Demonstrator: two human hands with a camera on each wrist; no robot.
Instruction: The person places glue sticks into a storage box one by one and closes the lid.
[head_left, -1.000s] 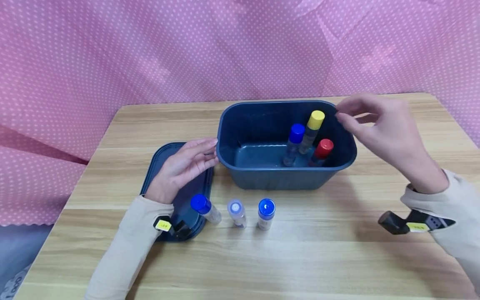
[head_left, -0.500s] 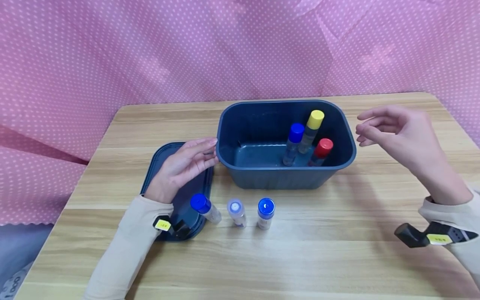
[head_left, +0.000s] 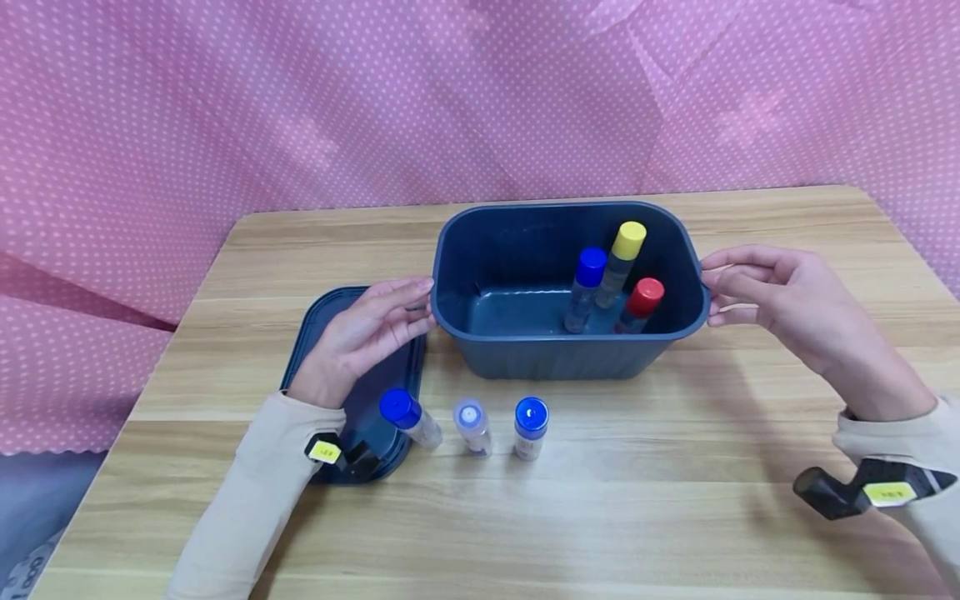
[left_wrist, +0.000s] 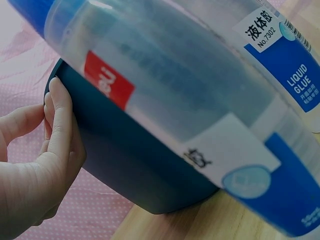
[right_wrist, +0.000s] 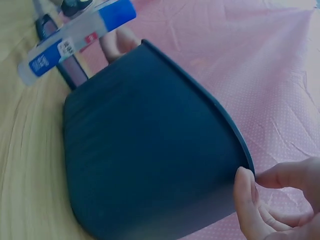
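A dark blue plastic bin (head_left: 555,358) stands on the table with a blue-capped bottle (head_left: 587,287), a yellow-capped bottle (head_left: 626,254) and a red-capped bottle (head_left: 642,304) inside. My left hand (head_left: 367,329) pinches the rim at its left end. At the right end, my right hand (head_left: 798,300) pinches the rim between thumb and fingers, as the right wrist view shows. In front of the bin are a tilted blue-capped glue bottle (head_left: 411,417), a pale-capped bottle (head_left: 473,427) and another blue-capped bottle (head_left: 531,428). Printed on one bottle (left_wrist: 295,65) is "LIQUID GLUE".
A dark blue lid (head_left: 367,408) lies flat under my left wrist. The wooden table (head_left: 637,517) ends at a pink dotted cloth (head_left: 525,100) behind and at the sides. Black wrist cameras are strapped over both beige sleeves (head_left: 255,492).
My right hand has drawn back from above the bin's far right corner, then come down onto its right rim. My left hand and the bottles stay where they were.
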